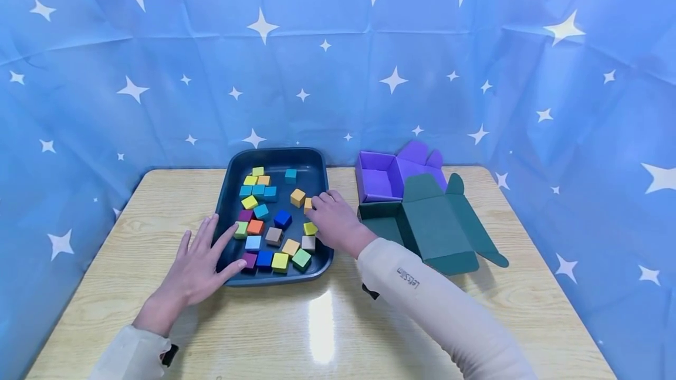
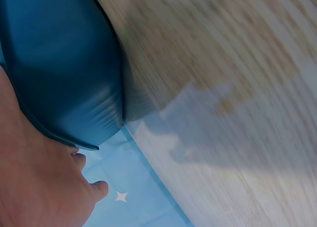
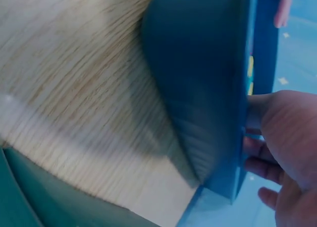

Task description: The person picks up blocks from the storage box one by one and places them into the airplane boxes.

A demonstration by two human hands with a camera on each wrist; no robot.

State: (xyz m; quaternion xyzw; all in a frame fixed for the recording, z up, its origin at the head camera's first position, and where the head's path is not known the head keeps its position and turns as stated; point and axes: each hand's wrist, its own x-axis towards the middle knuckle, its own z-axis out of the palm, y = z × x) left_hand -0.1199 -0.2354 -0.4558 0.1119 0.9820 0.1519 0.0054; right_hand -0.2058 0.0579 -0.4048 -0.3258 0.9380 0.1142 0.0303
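We see the right hand (image 1: pixel 337 223) reaching over the right edge of the tray (image 1: pixel 280 157), its thumb and fingers bent about an orange block (image 1: pixel 307 206) near that edge; whether they grip it, we cannot tell. A yellow block (image 1: pixel 310 228) lies just nearer the tray's front edge. The left hand (image 1: pixel 195 267) crosses the left edge, fingers spread, index tip at a light green block (image 1: pixel 240 230), thumb tip at a purple block (image 1: pixel 250 261) by the front left corner.
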